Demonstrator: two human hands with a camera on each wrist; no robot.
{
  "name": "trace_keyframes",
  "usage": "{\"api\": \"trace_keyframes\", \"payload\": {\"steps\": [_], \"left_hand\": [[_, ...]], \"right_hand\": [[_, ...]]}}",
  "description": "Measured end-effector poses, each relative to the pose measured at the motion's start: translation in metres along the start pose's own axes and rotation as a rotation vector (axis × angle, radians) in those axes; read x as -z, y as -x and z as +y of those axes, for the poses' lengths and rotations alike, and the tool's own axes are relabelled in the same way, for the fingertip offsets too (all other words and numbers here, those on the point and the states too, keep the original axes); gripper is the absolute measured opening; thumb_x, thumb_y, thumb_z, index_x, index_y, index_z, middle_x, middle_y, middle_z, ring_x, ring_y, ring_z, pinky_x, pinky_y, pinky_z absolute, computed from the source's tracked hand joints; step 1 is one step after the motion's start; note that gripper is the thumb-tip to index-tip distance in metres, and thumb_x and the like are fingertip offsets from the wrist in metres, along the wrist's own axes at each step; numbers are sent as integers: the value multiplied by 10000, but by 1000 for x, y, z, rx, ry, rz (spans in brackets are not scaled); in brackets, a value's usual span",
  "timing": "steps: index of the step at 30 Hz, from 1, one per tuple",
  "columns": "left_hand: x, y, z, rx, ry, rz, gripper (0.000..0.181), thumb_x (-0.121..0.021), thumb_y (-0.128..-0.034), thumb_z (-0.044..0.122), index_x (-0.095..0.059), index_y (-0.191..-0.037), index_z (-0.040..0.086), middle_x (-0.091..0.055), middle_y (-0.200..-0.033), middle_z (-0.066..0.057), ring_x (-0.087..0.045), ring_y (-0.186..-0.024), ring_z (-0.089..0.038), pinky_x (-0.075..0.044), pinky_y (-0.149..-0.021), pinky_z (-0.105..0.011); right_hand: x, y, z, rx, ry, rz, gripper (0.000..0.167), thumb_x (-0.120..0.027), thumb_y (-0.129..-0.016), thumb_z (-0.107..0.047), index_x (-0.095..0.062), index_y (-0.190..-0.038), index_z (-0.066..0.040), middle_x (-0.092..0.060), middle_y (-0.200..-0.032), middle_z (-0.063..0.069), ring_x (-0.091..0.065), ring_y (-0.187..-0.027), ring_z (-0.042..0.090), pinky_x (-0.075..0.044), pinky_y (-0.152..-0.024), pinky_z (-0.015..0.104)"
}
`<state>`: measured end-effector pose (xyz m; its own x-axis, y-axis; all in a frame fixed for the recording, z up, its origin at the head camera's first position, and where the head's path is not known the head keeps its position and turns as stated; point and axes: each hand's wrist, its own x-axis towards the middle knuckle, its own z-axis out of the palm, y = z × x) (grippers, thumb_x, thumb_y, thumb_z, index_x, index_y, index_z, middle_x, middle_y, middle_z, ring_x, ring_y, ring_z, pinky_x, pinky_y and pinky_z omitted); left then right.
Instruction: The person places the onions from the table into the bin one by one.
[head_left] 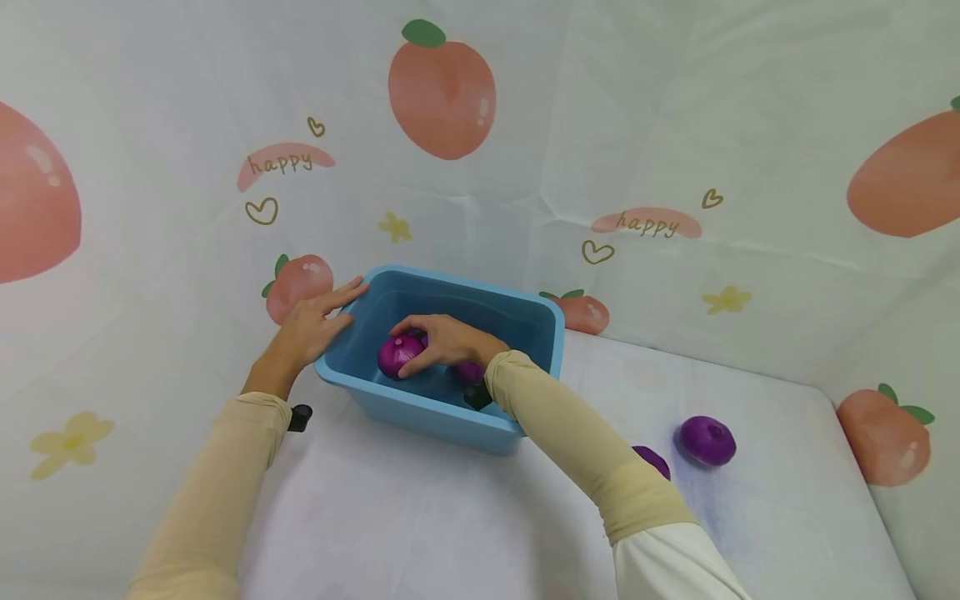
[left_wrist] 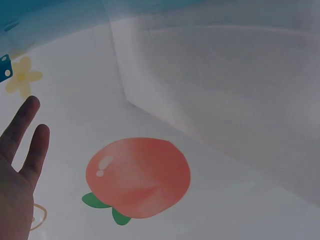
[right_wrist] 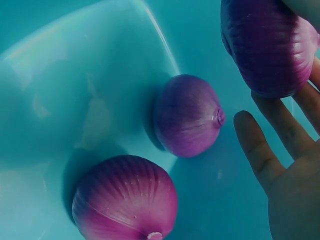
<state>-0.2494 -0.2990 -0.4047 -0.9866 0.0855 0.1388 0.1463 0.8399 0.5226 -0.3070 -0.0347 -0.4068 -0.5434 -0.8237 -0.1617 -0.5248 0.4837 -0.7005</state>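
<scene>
Inside a blue bin (head_left: 431,417), the right hand (head_left: 444,340) grips a purple onion (head_left: 398,357) near the bin's left end, thumb on the near side. In the right wrist view that onion (right_wrist: 270,55) is between the thumb and fingers of the hand (right_wrist: 300,180). Two more onions (right_wrist: 190,116) (right_wrist: 127,200) lie on the bin floor, partly hidden by the right hand in the head view. The left hand (head_left: 306,332) rests on the bin's left rim, fingers extended; the left wrist view has two straight fingers of this hand (left_wrist: 22,170).
Right of the bin, a purple onion (head_left: 707,441) lies on the white surface (head_left: 787,517), and another (head_left: 652,462) is partly covered by the right sleeve (head_left: 577,442). A white cloth (head_left: 525,108) printed with fruit hangs behind the bin.
</scene>
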Motion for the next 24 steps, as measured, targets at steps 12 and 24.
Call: {"api": "trace_keyframes", "payload": {"steps": [12,24], "left_hand": [[1,1,0,3,-5,7,542,-435,-1028,306,-391,-1563,380,-358,-1657,71,-376,-1515,-396,-405,-1120,-677],[0,-1,-1,16,4,-8,542,-426,-1029,314,-382,-1562,401,-351,-1658,83,-366,-1521,-396,-413,-1114,-676]], "right_hand": [[2,-2,2,-11,22,-23,820,-785,-844,-459,-423,-1545,-236,-461,-1590,9,-433,-1476,223,-382,-1226,445],[3,-1,2,-4,-3,4,819,-775,-857,-459,-406,-1551,-228,-469,-1574,-20,-426,-1476,190,-368,-1235,442]]}}
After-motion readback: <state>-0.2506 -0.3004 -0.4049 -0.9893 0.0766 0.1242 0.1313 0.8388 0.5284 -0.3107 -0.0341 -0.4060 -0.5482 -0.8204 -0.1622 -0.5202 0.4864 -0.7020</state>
